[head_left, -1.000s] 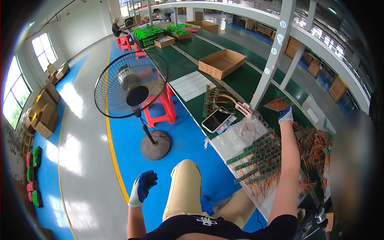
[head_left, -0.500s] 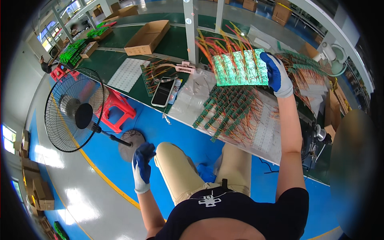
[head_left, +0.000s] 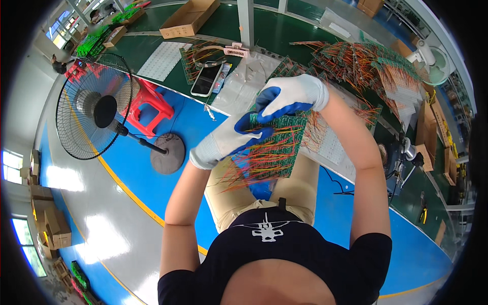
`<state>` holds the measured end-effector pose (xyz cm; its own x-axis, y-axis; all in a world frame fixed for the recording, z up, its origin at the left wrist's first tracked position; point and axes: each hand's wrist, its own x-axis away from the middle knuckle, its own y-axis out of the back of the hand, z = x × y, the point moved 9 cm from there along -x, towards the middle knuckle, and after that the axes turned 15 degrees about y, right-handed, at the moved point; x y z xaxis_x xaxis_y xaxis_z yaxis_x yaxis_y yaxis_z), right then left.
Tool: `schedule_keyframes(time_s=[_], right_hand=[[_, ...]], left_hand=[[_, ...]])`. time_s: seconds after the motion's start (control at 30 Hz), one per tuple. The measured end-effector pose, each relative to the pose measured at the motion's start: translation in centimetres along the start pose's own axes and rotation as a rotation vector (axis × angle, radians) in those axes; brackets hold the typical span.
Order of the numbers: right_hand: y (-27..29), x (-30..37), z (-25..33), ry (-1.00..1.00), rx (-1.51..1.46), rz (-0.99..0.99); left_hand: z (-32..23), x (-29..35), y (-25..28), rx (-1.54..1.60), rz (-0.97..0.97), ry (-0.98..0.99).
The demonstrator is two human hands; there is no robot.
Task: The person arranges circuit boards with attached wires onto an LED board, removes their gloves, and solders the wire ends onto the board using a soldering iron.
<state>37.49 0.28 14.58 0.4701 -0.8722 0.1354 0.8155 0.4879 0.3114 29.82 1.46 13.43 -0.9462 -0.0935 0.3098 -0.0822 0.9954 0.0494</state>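
Observation:
A green circuit board panel [head_left: 291,157] with many red, orange and yellow wires hangs above my lap, tilted, its wires trailing down to the left. My left hand [head_left: 223,140], in a white glove with blue palm, grips the panel's upper left part with closed fingers. My right hand [head_left: 295,95], gloved the same way, is closed at its top edge, with the fingertips of both hands close together. The hands hide the panel's upper edge. Beyond them, more wired boards [head_left: 288,66] lie on the workbench, partly covered by my right hand and arm.
A heap of wired boards [head_left: 345,58] lies at the bench's far right. A phone [head_left: 207,80], a white perforated sheet [head_left: 163,61] and a cardboard tray [head_left: 188,20] rest farther left. A standing fan [head_left: 105,111] and red stool [head_left: 152,104] stand on the floor at left.
The board panel has come down from above the bench toward my lap and turned, its wires now pointing down left. My left hand has risen from beside my knee and gripped it.

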Motion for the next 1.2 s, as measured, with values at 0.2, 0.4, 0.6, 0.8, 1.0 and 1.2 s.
schedule_keyframes(time_s=[0.2,0.4,0.6,0.8,1.0,1.2], right_hand=[[3.9,4.4,0.4,0.329,-0.216,-0.529],[-0.6,3.6,-1.4,0.506,-0.245,-0.764],[-0.6,3.3,-2.7,0.472,0.160,-0.773],[-1.1,2.3,-2.8,0.371,0.460,-0.818],[-0.5,1.1,-5.5,0.077,0.631,-0.835],[-1.0,-0.6,-5.5,0.105,0.825,-0.815]], left_hand=[[4.0,0.8,1.4,0.223,-0.269,0.064],[3.9,1.4,3.1,0.369,-0.328,-0.270],[4.5,1.1,3.4,0.366,-0.147,-0.074],[4.7,-0.5,4.2,-0.152,-0.422,-0.061],[8.6,-2.4,4.6,-0.111,-0.654,0.013],[11.7,-2.8,5.7,-0.008,-0.769,0.043]])
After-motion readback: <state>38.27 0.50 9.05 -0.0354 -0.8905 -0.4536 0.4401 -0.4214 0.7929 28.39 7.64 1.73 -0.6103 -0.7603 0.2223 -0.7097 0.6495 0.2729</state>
